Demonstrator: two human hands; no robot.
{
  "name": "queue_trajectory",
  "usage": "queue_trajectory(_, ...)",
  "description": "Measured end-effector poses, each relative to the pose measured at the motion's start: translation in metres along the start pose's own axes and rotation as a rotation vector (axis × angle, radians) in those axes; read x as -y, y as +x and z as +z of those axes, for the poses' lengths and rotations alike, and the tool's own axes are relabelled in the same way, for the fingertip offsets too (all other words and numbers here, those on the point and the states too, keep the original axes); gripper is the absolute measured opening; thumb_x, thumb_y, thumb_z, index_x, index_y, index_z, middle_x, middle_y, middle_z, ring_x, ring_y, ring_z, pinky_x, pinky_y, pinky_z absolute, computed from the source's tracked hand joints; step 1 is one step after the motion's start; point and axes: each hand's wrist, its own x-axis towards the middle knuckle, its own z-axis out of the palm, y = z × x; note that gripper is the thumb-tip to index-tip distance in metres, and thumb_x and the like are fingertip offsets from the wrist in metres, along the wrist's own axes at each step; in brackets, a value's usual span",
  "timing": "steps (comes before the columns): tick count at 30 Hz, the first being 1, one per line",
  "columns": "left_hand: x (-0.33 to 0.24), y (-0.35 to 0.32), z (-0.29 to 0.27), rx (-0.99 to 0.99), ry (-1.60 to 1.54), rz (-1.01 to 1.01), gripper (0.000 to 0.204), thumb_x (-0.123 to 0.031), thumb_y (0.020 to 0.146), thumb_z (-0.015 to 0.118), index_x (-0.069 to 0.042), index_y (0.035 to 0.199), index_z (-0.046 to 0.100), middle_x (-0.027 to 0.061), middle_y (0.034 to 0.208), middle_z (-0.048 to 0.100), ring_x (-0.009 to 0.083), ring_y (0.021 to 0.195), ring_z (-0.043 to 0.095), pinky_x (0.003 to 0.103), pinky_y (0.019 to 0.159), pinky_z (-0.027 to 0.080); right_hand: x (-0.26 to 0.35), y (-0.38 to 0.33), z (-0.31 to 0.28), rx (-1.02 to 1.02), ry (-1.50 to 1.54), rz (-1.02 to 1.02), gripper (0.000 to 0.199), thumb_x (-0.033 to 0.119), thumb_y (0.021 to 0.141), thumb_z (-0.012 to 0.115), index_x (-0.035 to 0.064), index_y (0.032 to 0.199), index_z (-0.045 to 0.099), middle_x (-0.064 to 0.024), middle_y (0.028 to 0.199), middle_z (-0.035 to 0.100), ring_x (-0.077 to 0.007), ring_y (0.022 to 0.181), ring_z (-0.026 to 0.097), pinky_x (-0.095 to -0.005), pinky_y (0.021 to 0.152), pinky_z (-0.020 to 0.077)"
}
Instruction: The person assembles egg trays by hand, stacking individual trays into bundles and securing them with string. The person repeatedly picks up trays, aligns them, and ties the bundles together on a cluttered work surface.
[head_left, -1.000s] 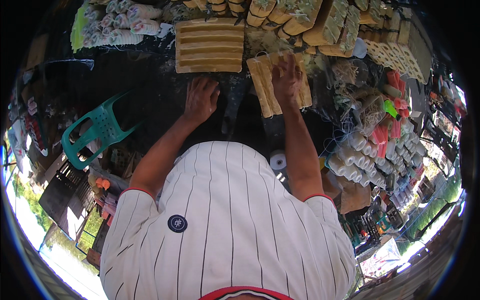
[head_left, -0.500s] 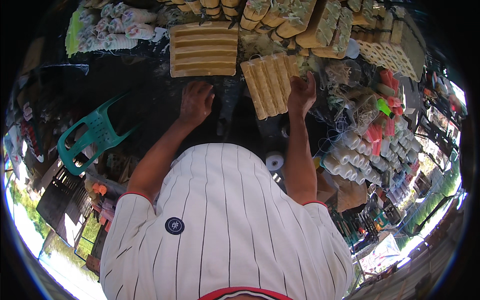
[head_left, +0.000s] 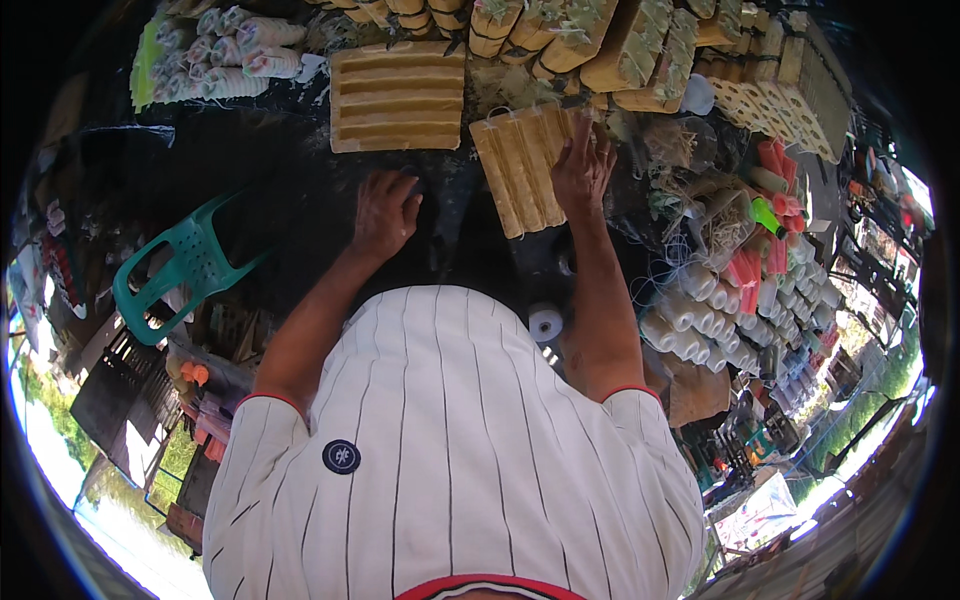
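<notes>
A yellowish-brown block with lengthwise grooves (head_left: 515,180) lies tilted at the middle of the dark work surface, thin strings along its far end. My right hand (head_left: 583,180) is over its right edge, fingers stretched out and slightly apart; whether the palm touches it I cannot tell. Straight ahead lies a second grooved block (head_left: 397,100), its grooves running sideways. My left hand (head_left: 385,215) hovers nearer to me, below that second block, fingers loosely bent and thumb apart, with nothing visible in it.
Bundled brown blocks (head_left: 625,45) line the far side, beside a perforated block (head_left: 770,110). Rolled whitish pieces (head_left: 235,60) lie far left. White cylinders (head_left: 690,325) are stacked right, near a green piece (head_left: 766,215). A green plastic chair (head_left: 185,265) stands left; a white spool (head_left: 545,324) is near my body.
My right hand has shifted left and further over the tilted block, its fingers now extended away from me. My left hand has drawn slightly nearer to me.
</notes>
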Motion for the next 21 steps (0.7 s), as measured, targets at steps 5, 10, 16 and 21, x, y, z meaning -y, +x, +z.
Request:
queue_trajectory(5, 0.001, -0.009, 0.004, 0.014, 0.009, -0.015, 0.035, -0.005, 0.082, 0.080, -0.003, 0.116, 0.069, 0.0152, 0.112, 0.067, 0.0380, 0.107, 0.062, 0.050, 0.094, 0.049, -0.015, -0.002, -0.013, 0.174, -0.305, -0.100, 0.079, -0.002, 0.090, 0.061, -0.0003, 0.163, 0.032, -0.0180, 0.138, 0.067, -0.0422, 0.131, 0.054, -0.0613, 0.107, 0.0360)
queue_trajectory(10, 0.005, -0.014, 0.007, 0.010, 0.016, -0.027, 0.038, -0.006, 0.083, 0.080, -0.004, 0.119, 0.068, 0.0150, 0.115, 0.066, 0.0373, 0.107, 0.062, 0.050, 0.093, 0.050, -0.030, 0.002, -0.028, 0.204, -0.232, -0.151, 0.075, -0.001, 0.089, 0.062, 0.0052, 0.160, 0.040, -0.0138, 0.145, 0.064, -0.0395, 0.129, 0.054, -0.0565, 0.105, 0.0404)
queue_trajectory(16, 0.007, -0.018, 0.006, 0.020, 0.022, -0.023, 0.040, -0.007, 0.084, 0.080, -0.004, 0.121, 0.066, 0.0158, 0.116, 0.066, 0.0372, 0.107, 0.062, 0.050, 0.092, 0.051, -0.031, 0.023, -0.025, 0.204, -0.304, -0.391, 0.069, 0.000, 0.088, 0.063, 0.0077, 0.155, 0.047, -0.0138, 0.142, 0.066, -0.0366, 0.129, 0.055, -0.0536, 0.104, 0.0428)
queue_trajectory(21, 0.014, -0.022, -0.001, -0.016, 0.011, -0.044, 0.039, -0.007, 0.084, 0.080, -0.003, 0.121, 0.067, 0.0165, 0.116, 0.066, 0.0379, 0.108, 0.062, 0.051, 0.093, 0.050, -0.042, 0.003, -0.035, 0.251, -0.216, -0.154, 0.070, 0.004, 0.094, 0.063, 0.0072, 0.160, 0.040, -0.0181, 0.140, 0.065, -0.0372, 0.132, 0.054, -0.0560, 0.107, 0.0400)
